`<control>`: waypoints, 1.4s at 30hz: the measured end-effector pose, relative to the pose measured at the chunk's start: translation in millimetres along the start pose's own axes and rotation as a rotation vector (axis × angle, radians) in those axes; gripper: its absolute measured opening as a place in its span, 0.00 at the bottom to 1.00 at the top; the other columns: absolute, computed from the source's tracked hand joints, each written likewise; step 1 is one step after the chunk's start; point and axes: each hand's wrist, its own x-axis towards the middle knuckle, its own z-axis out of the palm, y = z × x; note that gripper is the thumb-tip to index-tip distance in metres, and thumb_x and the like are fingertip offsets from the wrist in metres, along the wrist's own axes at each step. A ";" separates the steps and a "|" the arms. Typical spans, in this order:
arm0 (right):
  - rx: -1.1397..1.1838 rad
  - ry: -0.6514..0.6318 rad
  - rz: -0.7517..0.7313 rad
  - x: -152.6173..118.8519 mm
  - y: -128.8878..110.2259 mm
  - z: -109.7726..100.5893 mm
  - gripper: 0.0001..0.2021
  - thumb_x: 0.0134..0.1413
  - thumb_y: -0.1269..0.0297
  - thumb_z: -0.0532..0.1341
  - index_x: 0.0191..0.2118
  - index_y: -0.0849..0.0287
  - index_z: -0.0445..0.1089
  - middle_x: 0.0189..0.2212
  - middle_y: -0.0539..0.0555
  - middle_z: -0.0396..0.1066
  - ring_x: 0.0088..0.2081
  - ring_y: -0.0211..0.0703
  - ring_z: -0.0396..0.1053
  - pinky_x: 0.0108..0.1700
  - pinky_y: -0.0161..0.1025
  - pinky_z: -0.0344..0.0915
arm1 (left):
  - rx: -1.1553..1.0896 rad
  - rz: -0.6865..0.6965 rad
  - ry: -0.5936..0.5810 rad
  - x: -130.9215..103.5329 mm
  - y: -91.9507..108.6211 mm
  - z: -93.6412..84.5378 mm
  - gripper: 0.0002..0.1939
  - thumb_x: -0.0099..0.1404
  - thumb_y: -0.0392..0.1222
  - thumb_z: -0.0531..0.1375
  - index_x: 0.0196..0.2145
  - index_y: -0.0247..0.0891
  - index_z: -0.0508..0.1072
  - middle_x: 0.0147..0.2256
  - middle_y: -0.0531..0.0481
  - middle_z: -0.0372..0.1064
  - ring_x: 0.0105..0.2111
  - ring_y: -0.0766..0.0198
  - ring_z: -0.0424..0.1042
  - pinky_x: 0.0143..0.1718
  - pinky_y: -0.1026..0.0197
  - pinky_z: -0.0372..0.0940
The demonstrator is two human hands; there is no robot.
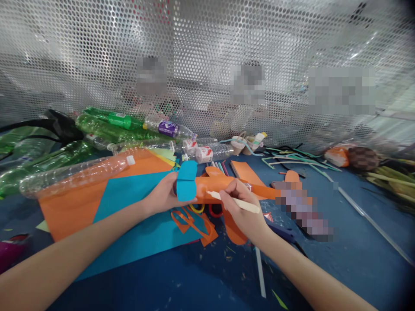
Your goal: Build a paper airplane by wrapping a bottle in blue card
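Bare forearms (pixel 81 246) come in from the near left and near right over a blue tabletop (pixel 162 287), where a clear strip (pixel 260 274) lies just left of the right one. Beyond it, a blue sheet (pixel 129 244) lies partly over an orange sheet (pixel 69 209) on the left, both with broad areas uncut, and orange scraps (pixel 209 235) lie at the blue sheet's right end.

Above these, mid-scene, is an orange paper-covered body (pixel 215 183). The hands are apart, each closed on something: the left hand (pixel 164 193) clasps the body's left end, beside a blue paper piece (pixel 187 180), while the right hand (pixel 244 211) pinches a pale stick (pixel 249 205). Its tip is at the orange front; whether it touches, I cannot tell.

Covering the body looks largely done: orange paper wraps it, the blue piece is in place at the left end, and a narrow orange strip (pixel 267 191) runs off to the right. No clear drawn marks show on the orange front, so whatever the stick adds there seems barely begun.

Farther back lie clear bottles (pixel 217 152), green bottles (pixel 126 121) and, at the far side, a perforated screen (pixel 201 26).
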 end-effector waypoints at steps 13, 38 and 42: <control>0.017 -0.010 0.013 -0.8 3.9 0.2 0.12 0.57 0.64 0.58 0.25 0.54 0.55 0.18 0.42 0.54 0.20 0.35 0.52 0.23 0.35 0.50 | 0.030 0.044 0.007 -0.1 -3.0 1.4 0.18 0.54 0.52 0.67 0.33 0.38 0.67 0.31 0.51 0.68 0.30 0.59 0.70 0.30 0.58 0.68; 0.022 -0.121 0.055 -1.6 -8.2 1.3 0.11 0.56 0.58 0.61 0.28 0.55 0.60 0.19 0.45 0.62 0.22 0.35 0.59 0.24 0.34 0.55 | 0.057 0.011 0.004 -0.2 -6.6 1.8 0.19 0.54 0.53 0.67 0.35 0.39 0.67 0.30 0.51 0.67 0.28 0.60 0.69 0.27 0.59 0.65; 0.023 -0.116 0.036 -2.0 -6.6 1.7 0.11 0.57 0.58 0.61 0.29 0.55 0.60 0.20 0.44 0.61 0.22 0.35 0.58 0.24 0.33 0.55 | 0.038 0.026 0.002 0.1 -1.9 0.9 0.19 0.54 0.52 0.67 0.35 0.38 0.67 0.30 0.51 0.67 0.28 0.60 0.70 0.28 0.59 0.66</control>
